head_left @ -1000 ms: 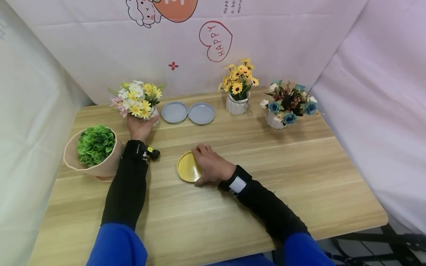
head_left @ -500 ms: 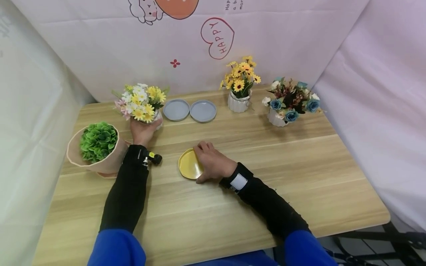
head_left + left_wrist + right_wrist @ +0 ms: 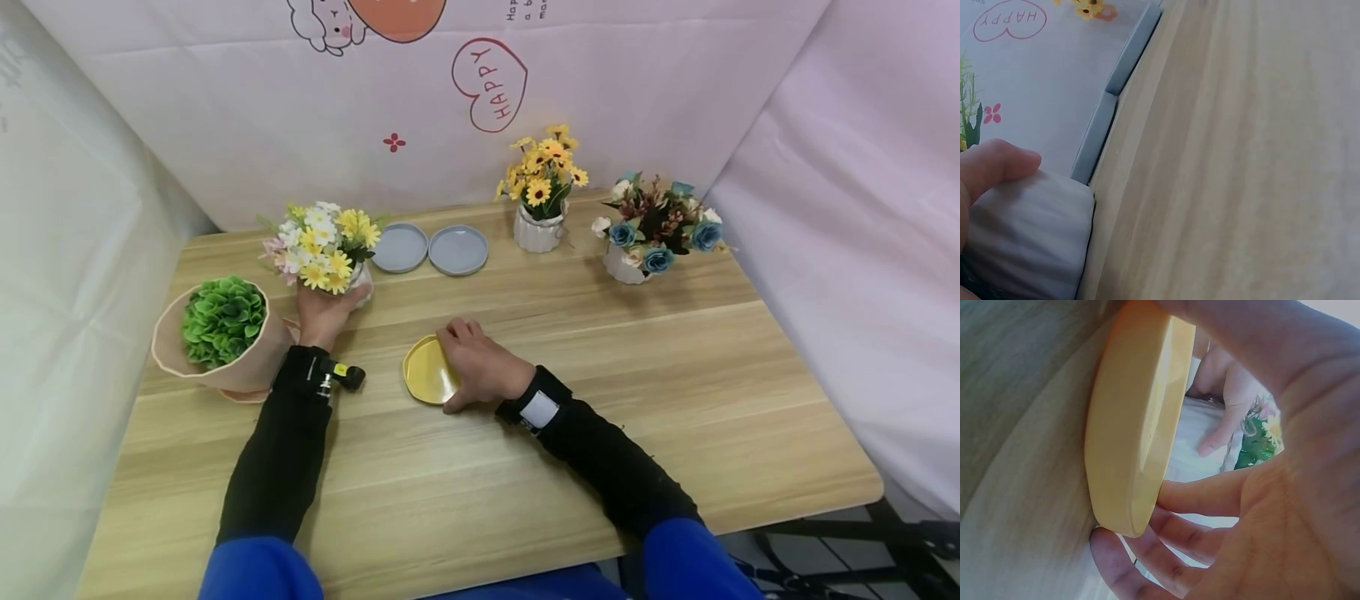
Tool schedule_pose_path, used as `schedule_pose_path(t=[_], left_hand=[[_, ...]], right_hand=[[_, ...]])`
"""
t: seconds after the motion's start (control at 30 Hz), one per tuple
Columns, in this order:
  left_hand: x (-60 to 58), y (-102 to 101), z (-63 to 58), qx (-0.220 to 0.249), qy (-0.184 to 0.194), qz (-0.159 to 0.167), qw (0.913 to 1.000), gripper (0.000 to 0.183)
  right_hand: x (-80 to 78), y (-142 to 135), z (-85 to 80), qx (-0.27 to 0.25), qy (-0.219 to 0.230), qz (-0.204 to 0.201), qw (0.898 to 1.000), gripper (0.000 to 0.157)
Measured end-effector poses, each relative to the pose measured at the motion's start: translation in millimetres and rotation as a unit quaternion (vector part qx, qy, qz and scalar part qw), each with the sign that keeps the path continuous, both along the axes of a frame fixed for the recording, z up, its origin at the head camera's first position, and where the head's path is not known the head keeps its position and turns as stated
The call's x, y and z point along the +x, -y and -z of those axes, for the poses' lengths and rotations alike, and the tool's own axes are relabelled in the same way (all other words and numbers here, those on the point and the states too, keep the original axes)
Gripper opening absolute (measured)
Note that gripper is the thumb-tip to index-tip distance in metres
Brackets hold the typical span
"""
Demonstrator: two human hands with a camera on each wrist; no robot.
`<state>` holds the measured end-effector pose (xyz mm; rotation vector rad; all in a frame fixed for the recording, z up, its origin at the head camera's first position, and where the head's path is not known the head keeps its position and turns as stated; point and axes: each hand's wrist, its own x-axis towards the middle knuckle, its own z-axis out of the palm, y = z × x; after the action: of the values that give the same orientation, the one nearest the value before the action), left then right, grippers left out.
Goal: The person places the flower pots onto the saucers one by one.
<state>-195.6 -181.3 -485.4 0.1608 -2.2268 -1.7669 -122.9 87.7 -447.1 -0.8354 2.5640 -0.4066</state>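
Note:
My left hand (image 3: 324, 315) grips a white ribbed pot (image 3: 1035, 228) of yellow, white and pink artificial flowers (image 3: 321, 246) at the back left of the table. In the left wrist view the thumb lies over the pot's rim, and the pot stands upright. My right hand (image 3: 483, 367) holds a shallow yellow saucer (image 3: 427, 372) by its right side, at the middle of the table. In the right wrist view fingers and thumb span the edge of the saucer (image 3: 1129, 425), which lies flat with its inside bare.
Two grey-blue saucers (image 3: 457, 250) sit side by side behind the flowers. A pink planter (image 3: 251, 358) with a green plant stands left of my left arm. At the back are a pot of yellow sunflowers (image 3: 538, 233) and a pot of blue roses (image 3: 624, 267).
My left hand has drawn the flower pot toward me and slightly right, away from the back edge. The right hand stays on the yellow saucer. The head view shifted slightly.

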Motion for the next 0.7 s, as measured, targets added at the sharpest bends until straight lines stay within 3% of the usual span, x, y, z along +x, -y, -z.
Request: schedule_pose_path(t=[0.23, 0.5, 0.7], left_hand=[[10.8, -3.2, -0.3, -0.037, 0.018, 0.002, 0.9991, 0.095], [22.6, -3.7, 1.2, -0.06, -0.016, 0.022, 0.9978, 0.089], [29.6, -4.2, -2.0, -0.084, -0.007, 0.039, 0.9957, 0.091]], right_hand=[[-0.5, -0.1, 0.2, -0.001, 0.005, 0.002, 1.0, 0.119], [-1.2, -0.1, 0.0, 0.001, 0.004, -0.002, 1.0, 0.118], [-1.0, -0.8, -0.7, 0.001, 0.008, -0.001, 1.0, 0.118]])
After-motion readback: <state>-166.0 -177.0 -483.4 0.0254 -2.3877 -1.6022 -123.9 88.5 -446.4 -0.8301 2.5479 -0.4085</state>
